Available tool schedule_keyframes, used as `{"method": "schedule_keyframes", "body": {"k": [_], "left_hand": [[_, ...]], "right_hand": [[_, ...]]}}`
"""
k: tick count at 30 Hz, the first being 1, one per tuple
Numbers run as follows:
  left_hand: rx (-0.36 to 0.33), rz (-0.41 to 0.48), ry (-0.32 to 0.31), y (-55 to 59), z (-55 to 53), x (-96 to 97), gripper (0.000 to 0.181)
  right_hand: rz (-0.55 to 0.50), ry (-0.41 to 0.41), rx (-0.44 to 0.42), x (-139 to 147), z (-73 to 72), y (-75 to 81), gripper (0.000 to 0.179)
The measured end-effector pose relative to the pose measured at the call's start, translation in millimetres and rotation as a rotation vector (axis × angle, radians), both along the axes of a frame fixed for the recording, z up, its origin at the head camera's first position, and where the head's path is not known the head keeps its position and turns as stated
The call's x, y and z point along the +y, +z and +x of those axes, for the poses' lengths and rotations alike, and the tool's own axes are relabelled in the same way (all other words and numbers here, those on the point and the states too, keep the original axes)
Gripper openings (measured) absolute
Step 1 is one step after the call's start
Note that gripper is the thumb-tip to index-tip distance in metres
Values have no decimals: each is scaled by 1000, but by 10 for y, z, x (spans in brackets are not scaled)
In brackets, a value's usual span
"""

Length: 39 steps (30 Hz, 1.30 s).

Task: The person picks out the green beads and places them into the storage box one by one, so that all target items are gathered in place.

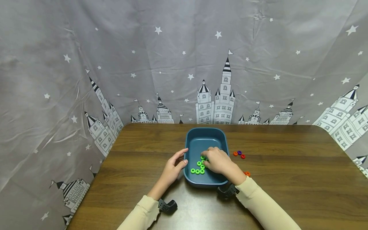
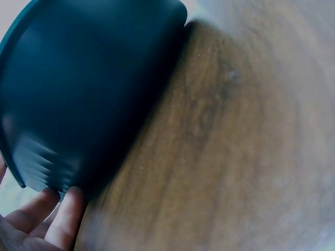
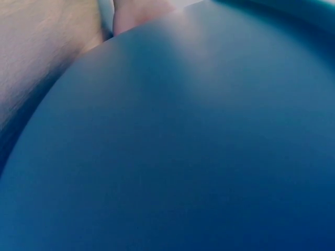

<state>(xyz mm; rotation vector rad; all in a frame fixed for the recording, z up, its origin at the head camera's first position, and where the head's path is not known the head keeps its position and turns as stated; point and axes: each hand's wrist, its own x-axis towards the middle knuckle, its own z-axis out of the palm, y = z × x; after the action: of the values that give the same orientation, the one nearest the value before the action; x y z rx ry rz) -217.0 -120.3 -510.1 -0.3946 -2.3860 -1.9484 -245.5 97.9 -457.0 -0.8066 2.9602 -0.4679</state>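
A blue rectangular bin (image 1: 191, 145) stands on the table, with several bright green ring-shaped beads (image 1: 197, 172) on its floor. My left hand (image 1: 172, 167) rests against the bin's left side. In the left wrist view its fingers (image 2: 68, 214) touch the ridged outer wall of the bin (image 2: 99, 68). Reaching in over the right rim, my right hand (image 1: 219, 161) has its fingertips down among the green beads. Whether it pinches one is hidden in the head view. The bin wall (image 3: 167, 146) fills most of the right wrist view and covers those fingertips.
To the right of the bin lie a purple bead (image 1: 240, 152), a red bead (image 1: 243, 156) and an orange bead (image 1: 235, 153). More orange beads (image 1: 247, 173) sit partly behind the right forearm. A grey castle-print curtain (image 1: 172, 64) hangs behind the wooden table (image 1: 287, 166).
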Motion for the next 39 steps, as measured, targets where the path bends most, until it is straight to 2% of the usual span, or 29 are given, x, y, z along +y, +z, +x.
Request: {"method": "schedule_keyframes", "body": {"k": [3,10,18,21,25,32,39], "left_hand": [[21,-13,2,-4,0,-4,45],[-13,10,-8,21,4,4,46],[-14,12,-2,22,2,14,46],[-17,11,-3,13,4,15,46],[-17,9,-3,6,8,17,46],[2,-14,6,-18,0,12,45],[28,-24,10,-21,2,-10,44]], "right_hand": [[2,-2,7,0,-3,1,26],[-21,1,19,4,-4,5,28],[-26,-9,23,11,-9,2,25],[-82,-13,38,20,-1,13,30],[-214,-7,74,46,14,34,35],[-403,18,193,152,63,66,29],[-470,-31,236,338,115,98,26]]}}
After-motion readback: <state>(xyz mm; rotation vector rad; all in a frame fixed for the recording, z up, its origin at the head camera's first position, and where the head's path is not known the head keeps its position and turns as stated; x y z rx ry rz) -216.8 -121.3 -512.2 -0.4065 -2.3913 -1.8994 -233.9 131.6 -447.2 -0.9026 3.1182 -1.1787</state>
